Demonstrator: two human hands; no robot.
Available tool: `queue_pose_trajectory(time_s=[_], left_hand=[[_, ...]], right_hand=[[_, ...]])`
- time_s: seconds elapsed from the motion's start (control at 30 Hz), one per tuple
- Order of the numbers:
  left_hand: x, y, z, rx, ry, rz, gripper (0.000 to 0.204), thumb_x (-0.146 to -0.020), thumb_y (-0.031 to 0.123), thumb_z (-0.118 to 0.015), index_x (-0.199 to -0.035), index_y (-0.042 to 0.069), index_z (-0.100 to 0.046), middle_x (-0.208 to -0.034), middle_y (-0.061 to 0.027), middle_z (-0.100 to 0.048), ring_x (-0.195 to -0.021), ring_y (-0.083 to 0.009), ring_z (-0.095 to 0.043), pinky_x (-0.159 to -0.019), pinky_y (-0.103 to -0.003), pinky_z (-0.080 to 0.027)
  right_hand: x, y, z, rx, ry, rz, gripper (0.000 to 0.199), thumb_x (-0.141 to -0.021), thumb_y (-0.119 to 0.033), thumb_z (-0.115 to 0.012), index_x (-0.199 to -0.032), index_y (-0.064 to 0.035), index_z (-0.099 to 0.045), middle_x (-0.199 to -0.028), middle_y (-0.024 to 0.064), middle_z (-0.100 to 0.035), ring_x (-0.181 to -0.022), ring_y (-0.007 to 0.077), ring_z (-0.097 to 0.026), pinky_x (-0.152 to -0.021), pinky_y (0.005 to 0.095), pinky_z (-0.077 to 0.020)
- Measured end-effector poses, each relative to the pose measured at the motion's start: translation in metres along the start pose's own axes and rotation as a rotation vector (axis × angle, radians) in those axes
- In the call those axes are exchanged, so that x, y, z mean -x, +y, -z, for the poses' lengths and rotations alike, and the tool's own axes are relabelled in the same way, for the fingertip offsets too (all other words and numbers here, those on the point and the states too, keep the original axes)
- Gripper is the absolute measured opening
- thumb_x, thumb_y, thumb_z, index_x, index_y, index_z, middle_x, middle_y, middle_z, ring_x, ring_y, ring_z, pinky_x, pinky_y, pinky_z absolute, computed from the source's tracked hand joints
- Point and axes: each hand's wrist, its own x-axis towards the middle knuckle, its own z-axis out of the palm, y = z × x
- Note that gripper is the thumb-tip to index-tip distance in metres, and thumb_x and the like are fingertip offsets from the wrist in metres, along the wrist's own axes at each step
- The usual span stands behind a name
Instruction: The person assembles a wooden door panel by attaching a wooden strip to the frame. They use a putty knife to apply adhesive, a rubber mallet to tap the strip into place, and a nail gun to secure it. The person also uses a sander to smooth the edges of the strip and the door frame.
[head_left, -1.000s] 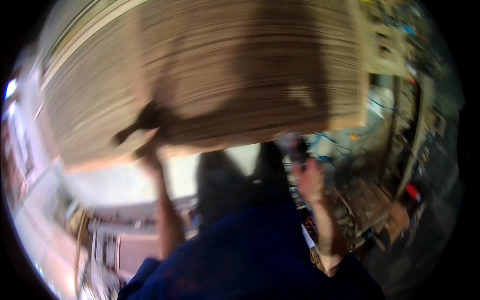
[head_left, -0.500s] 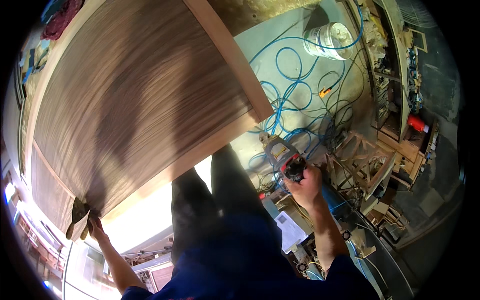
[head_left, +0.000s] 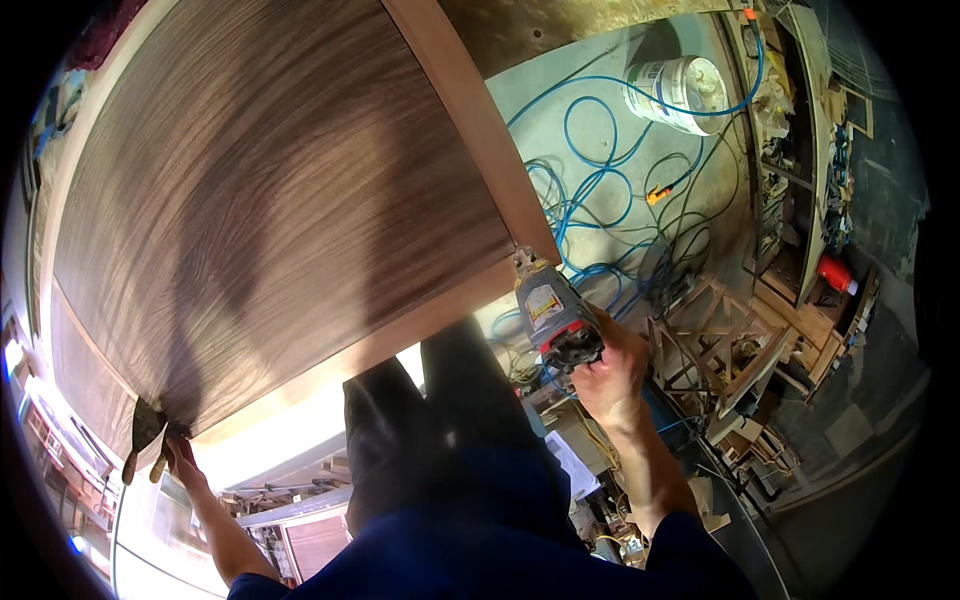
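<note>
A large wood-grain panel (head_left: 300,200) with a paler wooden frame lies in front of me. My right hand (head_left: 612,372) is wrapped round the rear of a grey and red power tool (head_left: 548,305). The tool's metal nose overlaps the panel frame's near right corner; whether it touches is unclear. At the panel's near left edge is my left hand (head_left: 183,462), its fingers partly hidden and dark. Right beside it, two putty knives (head_left: 148,428) with wooden handles stick out over that edge. I cannot make out whether the left fingers grip a handle or the panel's edge.
Blue hose (head_left: 600,170) lies in loops on the pale floor beyond the panel, with an orange-ended piece (head_left: 658,195) among it. A white bucket (head_left: 690,95) lies tipped at the far right. To the right are a wooden rack (head_left: 720,340) and a red bottle (head_left: 836,273).
My right hand has brought the power tool up and left, from beside the panel to its corner. The left hand and putty knives keep their place at the panel edge. The view has shifted slightly.
</note>
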Motion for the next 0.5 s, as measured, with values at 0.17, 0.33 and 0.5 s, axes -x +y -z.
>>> queue_pose_trajectory(time_s=[0.17,0.33,0.5], left_hand=[[0.002,0.003,-0.001,0.018,0.01,0.032,0.047,-0.1,0.024,-0.077,-0.139,0.001,-0.063,-0.128,-0.0129,-0.071,-0.108,-0.0201,-0.072,-0.097,-0.032,-0.063],[0.008,0.005,0.005,-0.006,0.035,0.052,0.051,-0.1,0.025,-0.077,-0.143,0.002,-0.062,-0.137,-0.0121,-0.069,-0.118,-0.022,-0.07,-0.104,-0.032,-0.06],[0.009,0.012,0.001,-0.017,0.043,0.056,0.054,-0.099,0.025,-0.079,-0.145,0.003,-0.06,-0.137,-0.012,-0.068,-0.118,-0.0224,-0.07,-0.105,-0.032,-0.06]], right_hand=[[-0.002,-0.001,0.001,0.015,-0.023,-0.041,0.045,-0.083,0.006,-0.073,-0.127,-0.0028,-0.07,-0.098,0.0167,-0.077,-0.086,0.0304,-0.077,-0.079,0.0364,-0.0593],[-0.007,-0.006,0.002,0.007,-0.037,-0.045,0.046,-0.081,0.006,-0.077,-0.126,-0.0025,-0.069,-0.098,0.0162,-0.077,-0.087,0.0321,-0.077,-0.079,0.0366,-0.0595],[-0.008,-0.005,0.0,-0.013,-0.028,-0.053,0.051,-0.079,0.004,-0.079,-0.128,-0.0043,-0.068,-0.102,0.0177,-0.076,-0.089,0.0367,-0.077,-0.077,0.0391,-0.0598]])
